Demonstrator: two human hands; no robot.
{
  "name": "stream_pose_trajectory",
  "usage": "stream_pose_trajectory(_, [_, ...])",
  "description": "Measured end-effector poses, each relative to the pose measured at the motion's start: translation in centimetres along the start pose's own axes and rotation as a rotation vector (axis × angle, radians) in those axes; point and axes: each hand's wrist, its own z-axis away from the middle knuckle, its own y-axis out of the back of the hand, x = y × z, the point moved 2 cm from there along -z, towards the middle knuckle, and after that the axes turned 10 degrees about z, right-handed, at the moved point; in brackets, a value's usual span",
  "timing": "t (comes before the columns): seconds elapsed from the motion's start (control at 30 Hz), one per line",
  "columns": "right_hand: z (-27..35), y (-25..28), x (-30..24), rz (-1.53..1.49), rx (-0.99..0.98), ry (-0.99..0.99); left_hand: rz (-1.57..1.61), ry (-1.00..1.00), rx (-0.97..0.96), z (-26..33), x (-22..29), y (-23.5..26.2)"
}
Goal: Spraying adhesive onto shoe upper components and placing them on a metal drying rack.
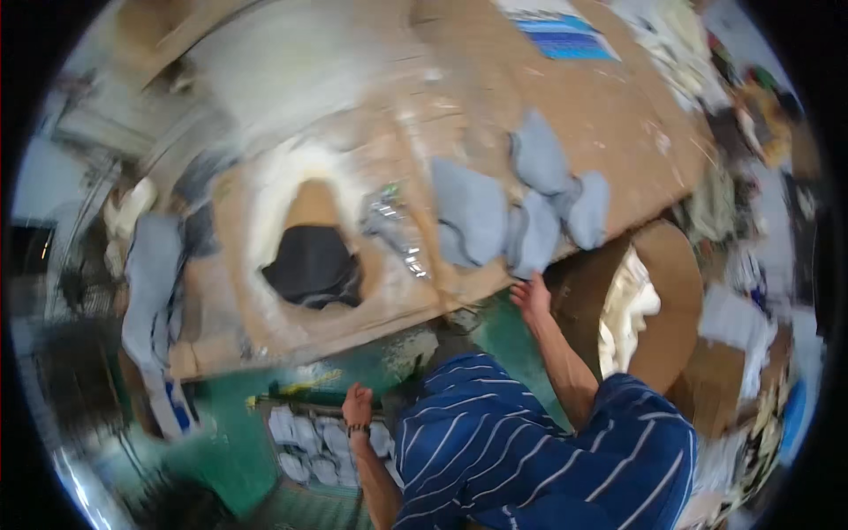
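Note:
The picture is blurred and tilted. My right hand point(531, 297) reaches up with fingers apart to the near edge of a brown wooden worktable point(583, 106), just below a heap of grey fabric pieces point(521, 203). It holds nothing that I can see. My left hand point(357, 405), with a dark band at the wrist, hangs low with fingers curled, over a rack of pale grey pieces point(309, 442) under the table. Whether it holds anything is too blurred to tell. My blue striped shirt point(530, 442) fills the lower middle.
The worktable has a hole with a dark cloth point(311, 263) in it and a crumpled clear plastic wrap point(397, 225) beside it. Grey fabric point(152, 283) hangs at the left. A round brown board point(671, 300) and piled clutter point(751, 265) stand right. The floor point(247, 415) is green.

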Motion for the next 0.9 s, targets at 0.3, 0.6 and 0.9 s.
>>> stream_pose_trajectory(0.3, [7.8, -7.9, 3.5, 0.340, -0.178, 0.115, 0.164, 0.093, 0.240, 2.8, -4.6, -0.1])
stream_pose_trajectory(0.6, [15.5, -24.2, 3.9, 0.550, -0.644, 0.604, 0.320, 0.181, 0.303, 1.4, -9.4, 6.1])
stream_pose_trajectory(0.9, [19.7, -26.4, 16.0, 0.927, -0.642, 0.432, 0.479, -0.220, 0.760, -14.0, -4.5, 30.9])
